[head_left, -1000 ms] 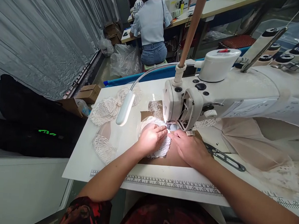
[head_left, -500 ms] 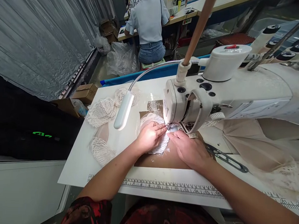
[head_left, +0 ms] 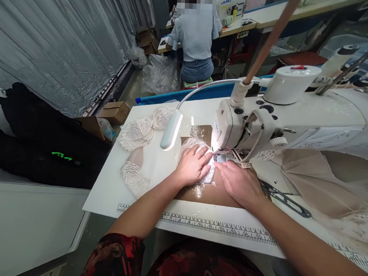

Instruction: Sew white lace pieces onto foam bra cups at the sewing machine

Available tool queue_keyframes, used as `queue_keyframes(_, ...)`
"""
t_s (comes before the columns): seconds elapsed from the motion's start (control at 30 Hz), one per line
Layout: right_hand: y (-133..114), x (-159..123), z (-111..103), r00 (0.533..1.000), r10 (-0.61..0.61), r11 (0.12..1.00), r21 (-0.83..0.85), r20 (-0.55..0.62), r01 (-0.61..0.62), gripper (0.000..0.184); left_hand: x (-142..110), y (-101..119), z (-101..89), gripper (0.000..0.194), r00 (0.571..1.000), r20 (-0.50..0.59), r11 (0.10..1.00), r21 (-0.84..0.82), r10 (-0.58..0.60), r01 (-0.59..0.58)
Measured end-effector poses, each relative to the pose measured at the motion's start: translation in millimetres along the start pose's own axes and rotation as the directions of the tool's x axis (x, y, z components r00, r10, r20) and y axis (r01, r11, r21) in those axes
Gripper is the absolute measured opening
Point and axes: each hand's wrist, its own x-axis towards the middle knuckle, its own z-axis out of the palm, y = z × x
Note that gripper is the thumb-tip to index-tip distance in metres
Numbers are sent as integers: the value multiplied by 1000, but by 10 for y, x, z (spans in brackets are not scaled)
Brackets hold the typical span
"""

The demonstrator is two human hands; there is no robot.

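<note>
A white lace piece (head_left: 207, 179), rounded like a cup at its far side, lies under the needle area of the white sewing machine (head_left: 225, 125). Flat on the lace rests my left hand (head_left: 193, 165), its fingers spread. My right hand (head_left: 241, 181) is just right of the needle, thumb and forefinger pressed together at the lace's right edge. Lamp light brightens the cloth by the presser foot (head_left: 215, 156), and my fingers partly hide the lace. Brown sheeting (head_left: 212, 196) covers the table under both hands.
Lace cups (head_left: 137, 134) lie on the left of the white table (head_left: 105, 195). A gooseneck lamp (head_left: 171, 129) hangs over it. Right of my hand are a slotted black metal piece (head_left: 286, 198) and beige fabric (head_left: 307, 172). A person (head_left: 196, 37) sits beyond.
My left hand's fingers have gone from bunched together near the needle to spread flat on the lace, slightly back. My right hand stays by the needle. The whole view has shifted a little.
</note>
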Motion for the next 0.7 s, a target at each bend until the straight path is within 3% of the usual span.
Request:
queue_keyframes(0.1,7,-1,22,1000,-7,1000,9,-26,8,43,-39,22,-56,45,997,-5,996,44,-77,78)
queue_keyframes(0.2,25,-3,41,997,-26,1000,9,-66,26,41,-155,9,-247,40,987,25,987,16,-161,161)
queue_keyframes(0.3,41,-7,50,993,-44,999,14,-107,46,40,-445,-115,-517,32,982,28,972,-142,-185,187)
queue_keyframes(0.37,46,-10,51,992,-50,998,25,-114,53,39,-748,-286,-668,34,960,-66,949,-180,-273,257)
queue_keyframes(0.4,46,-12,52,992,-49,998,32,-113,53,39,-924,-394,-722,36,920,-125,924,-148,-371,352)
queue_keyframes(0.43,45,-13,53,993,-47,998,38,-109,51,39,-1111,-510,-760,38,854,-172,871,-116,-492,478)
queue_keyframes(0.53,36,-8,59,996,-26,998,59,-91,31,39,-1671,-823,-786,32,572,-237,607,-109,-785,787)
queue_keyframes(0.6,32,3,53,998,-3,997,75,-70,8,40,-1985,-940,-760,26,505,-258,549,-138,-823,824)
queue_keyframes(0.7,34,7,-10,999,26,987,162,-39,-19,39,-2309,-930,-743,24,485,-273,541,-192,-831,819)
